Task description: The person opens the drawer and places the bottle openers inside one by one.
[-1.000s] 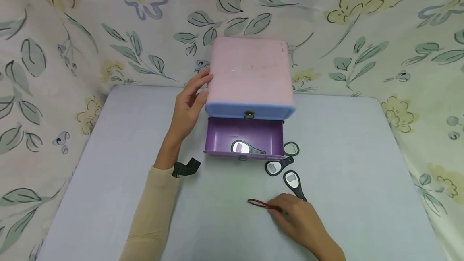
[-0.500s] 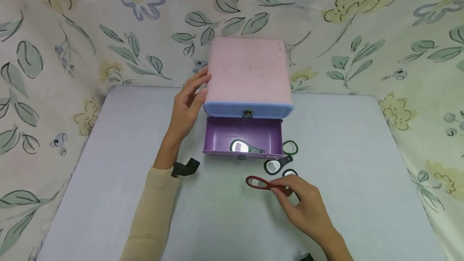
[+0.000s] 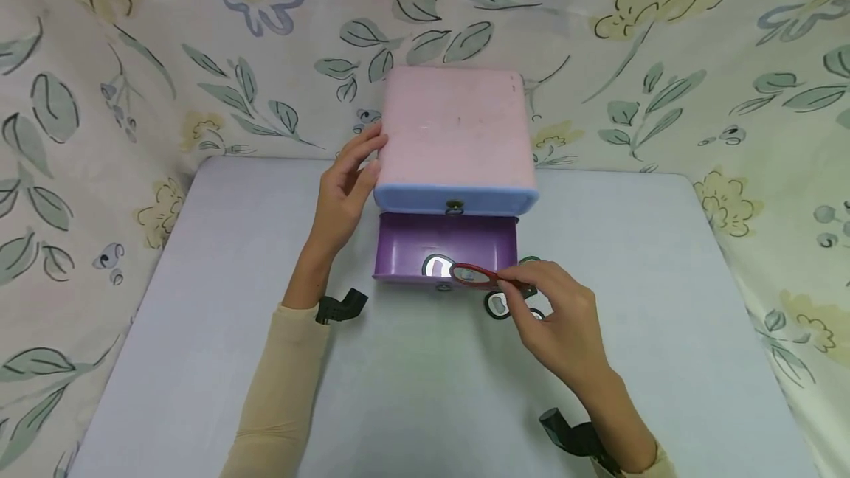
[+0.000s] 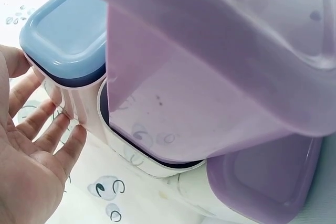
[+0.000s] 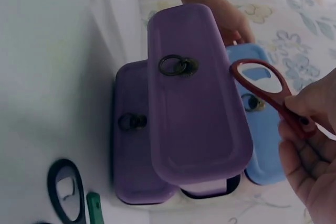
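Observation:
A small chest of drawers [image 3: 458,127] has a pink top, a blue upper drawer [image 3: 418,200] pushed in and a purple drawer [image 3: 405,246] pulled out below it. My left hand [image 3: 340,201] rests against the chest's left side, its fingers extended along the pink wall in the left wrist view. Between thumb and fingers, my right hand [image 3: 564,319] pinches a red bottle opener [image 5: 275,98] by its handle, the metal-plated head pointing left. In the head view that head overlaps the purple drawer's front edge and a dark-rimmed bottle opener [image 3: 434,266] lying inside.
Right of the open drawer, more bottle openers lie on the white table, one black [image 5: 65,190] and one green [image 5: 94,208] in the right wrist view. Another purple drawer [image 5: 131,150] sits pushed in at the bottom. Floral cloth [image 3: 265,80] hangs behind.
My right hand has lifted the red bottle opener off the table and carried it forward to the open drawer's front edge. My left hand stays at the chest's side.

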Demonstrator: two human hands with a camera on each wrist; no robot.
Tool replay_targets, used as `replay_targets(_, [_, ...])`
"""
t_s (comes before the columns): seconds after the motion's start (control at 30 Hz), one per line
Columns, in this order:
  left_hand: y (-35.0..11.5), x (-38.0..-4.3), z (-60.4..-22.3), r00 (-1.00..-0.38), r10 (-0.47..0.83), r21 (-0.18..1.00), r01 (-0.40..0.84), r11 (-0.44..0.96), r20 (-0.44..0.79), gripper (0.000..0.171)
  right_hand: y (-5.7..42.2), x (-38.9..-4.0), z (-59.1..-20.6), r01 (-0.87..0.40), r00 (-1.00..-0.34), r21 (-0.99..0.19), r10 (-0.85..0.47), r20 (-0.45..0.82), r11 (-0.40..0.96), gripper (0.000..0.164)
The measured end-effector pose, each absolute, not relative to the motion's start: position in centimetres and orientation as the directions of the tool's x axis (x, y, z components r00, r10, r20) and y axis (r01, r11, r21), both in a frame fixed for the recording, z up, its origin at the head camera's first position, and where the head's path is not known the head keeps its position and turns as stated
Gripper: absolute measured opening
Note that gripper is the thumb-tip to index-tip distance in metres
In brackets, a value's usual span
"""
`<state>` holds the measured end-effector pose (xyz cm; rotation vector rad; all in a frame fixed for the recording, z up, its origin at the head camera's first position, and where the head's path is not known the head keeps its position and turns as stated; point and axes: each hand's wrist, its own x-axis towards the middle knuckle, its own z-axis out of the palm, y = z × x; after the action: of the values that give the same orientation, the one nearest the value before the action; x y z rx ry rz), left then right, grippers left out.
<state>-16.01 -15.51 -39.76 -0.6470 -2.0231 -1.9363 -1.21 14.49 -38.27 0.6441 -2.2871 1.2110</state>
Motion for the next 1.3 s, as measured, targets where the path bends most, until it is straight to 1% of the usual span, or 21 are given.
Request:
replay_targets(0.3, [-15.6,-16.1,-39.9,-0.866,0.137,0.873,0.487,0.018,0.481,0.041,12.8,-4.0,-38.3,-0.527,-0.831,-0.673,-0.149,0.536,0.518,0.020])
replay_targets(0.5, [-15.5,-16.2,-39.8,-0.864,0.139,0.871,0.491,0.020,0.484,0.041,12.0,-5.0,-38.7,-0.509,-0.855,-0.686,-0.212,0.473,0.520,0.016])
replay_targets(0.63, [-15.5,-16.2,-39.9,-0.866,0.134,0.872,0.489,0.024,0.481,0.041,11.4,-5.3,-38.5,-0.480,-0.875,-0.684,-0.239,0.421,0.550,0.013])
replay_targets(0.7, [-15.5,-16.3,-40.0,-0.866,0.133,0.872,0.489,0.025,0.482,0.041,11.2,-5.5,-38.5,-0.467,-0.882,-0.672,-0.249,0.400,0.575,0.013])
replay_targets(0.8, [-15.5,-16.3,-40.0,-0.865,0.133,0.872,0.490,0.022,0.483,0.041,11.2,-5.6,-38.5,-0.459,-0.887,-0.651,-0.262,0.381,0.605,0.020])
replay_targets(0.9, [-15.6,-16.2,-39.9,-0.863,0.136,0.869,0.494,0.021,0.487,0.041,11.5,-5.4,-38.5,-0.459,-0.885,-0.635,-0.257,0.389,0.621,0.028])
replay_targets(1.2, [-15.6,-16.2,-39.9,-0.858,0.133,0.865,0.501,0.005,0.496,0.041,14.7,-4.1,-39.2,-0.488,-0.848,-0.625,-0.160,0.506,0.609,0.030])
replay_targets(1.3, [-15.6,-16.2,-39.9,-0.859,0.133,0.867,0.499,0.001,0.495,0.041,15.5,-3.6,-39.8,-0.462,-0.859,-0.641,-0.129,0.496,0.613,0.029])
